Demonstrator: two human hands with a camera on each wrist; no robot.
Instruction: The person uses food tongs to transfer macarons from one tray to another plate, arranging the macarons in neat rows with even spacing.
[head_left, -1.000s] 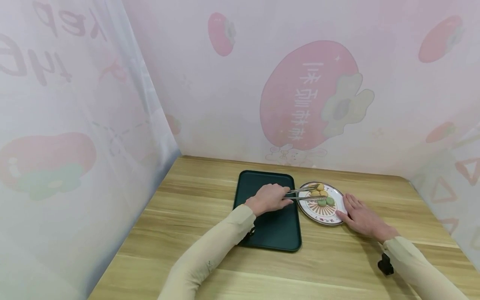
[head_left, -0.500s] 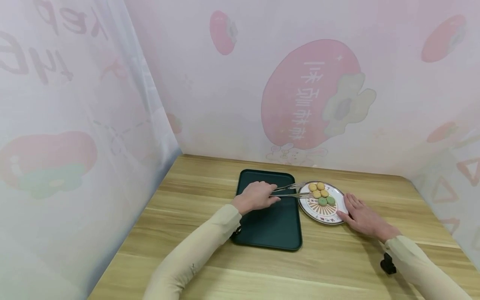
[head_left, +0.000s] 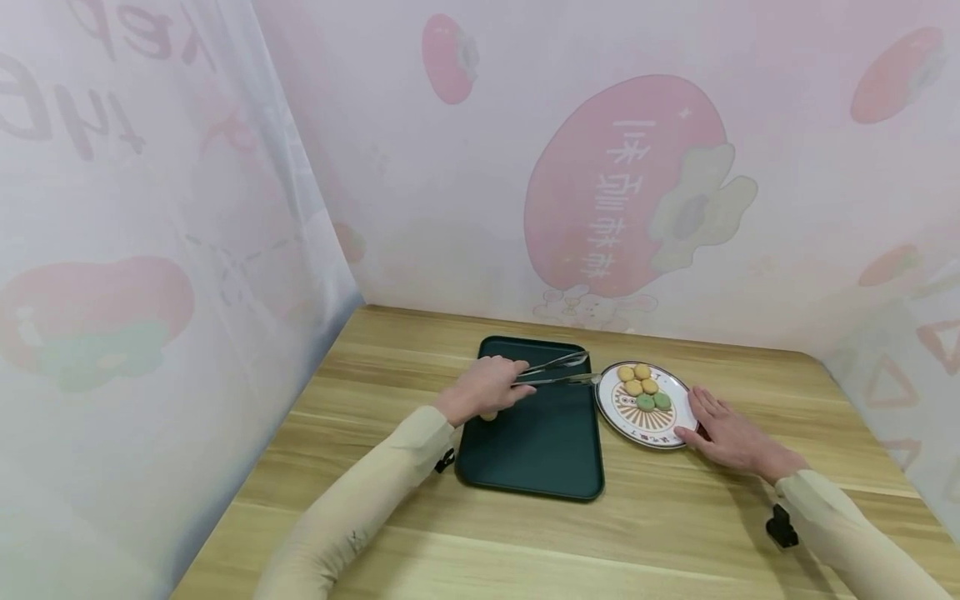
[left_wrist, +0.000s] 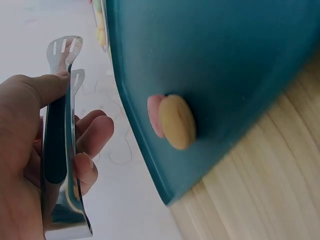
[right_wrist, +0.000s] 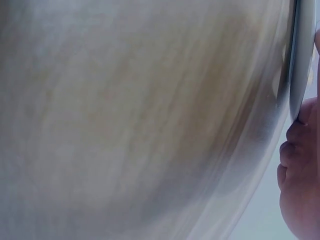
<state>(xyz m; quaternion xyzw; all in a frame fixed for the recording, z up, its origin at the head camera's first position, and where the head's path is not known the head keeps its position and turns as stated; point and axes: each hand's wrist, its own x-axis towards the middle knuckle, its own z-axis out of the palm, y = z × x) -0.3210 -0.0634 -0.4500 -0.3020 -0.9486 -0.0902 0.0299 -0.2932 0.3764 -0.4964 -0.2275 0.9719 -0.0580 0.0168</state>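
My left hand grips metal tongs over the dark green tray. The tongs' arms stand apart with nothing between their tips, which point toward the plate. Under that hand, a yellow macaron and a pink macaron lie side by side on the tray; in the head view the hand mostly hides them. My right hand rests with extended fingers at the right rim of a white patterned plate. Several yellow macarons and two green macarons lie on this plate.
The tray and plate stand next to each other on a wooden table. A printed curtain rises behind the table's far edge and along the left side. A black wrist camera hangs below the right sleeve.
My left hand has drawn the tongs left, off the plate's macarons and back over the tray. A bit of yellow macaron now shows beneath that hand. The right hand stays at the plate.
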